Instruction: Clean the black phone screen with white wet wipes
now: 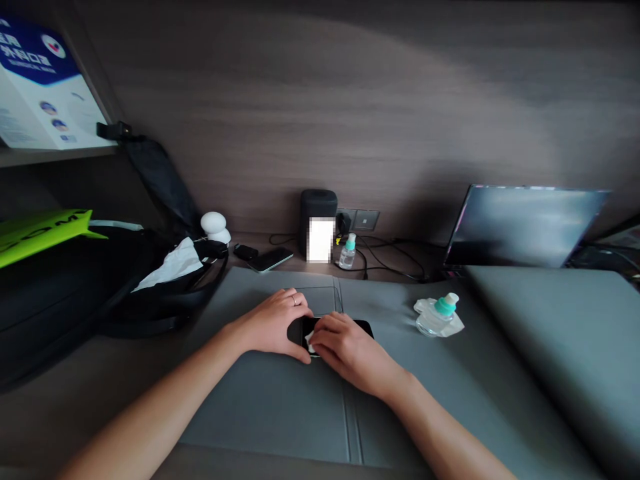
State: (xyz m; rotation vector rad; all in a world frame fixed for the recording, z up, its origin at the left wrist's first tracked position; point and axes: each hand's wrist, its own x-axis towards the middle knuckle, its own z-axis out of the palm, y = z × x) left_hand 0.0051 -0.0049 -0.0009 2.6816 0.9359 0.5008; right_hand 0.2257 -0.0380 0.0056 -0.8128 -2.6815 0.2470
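In the head view, your left hand [273, 323] reaches across the left end of a black phone [364, 328], its grip bridging the width, with thumb at the near edge and fingers at the far one. Your right hand [350, 341] has its grip pinching a white tissue [310, 342] against the phone's dark face, covering much of it. The phone lies flat on the grey mat [260, 407], which is spread over the tabletop [143, 367].

To the right of your hands, a spray bottle [434, 321] with a teal collar stands on a piece of white paper [456, 326]. Beyond the mat you have a smaller bottle [347, 256] just beside a black box [319, 198], with a second phone [271, 260] left of them. A black bag [50, 313] sits at your far left.
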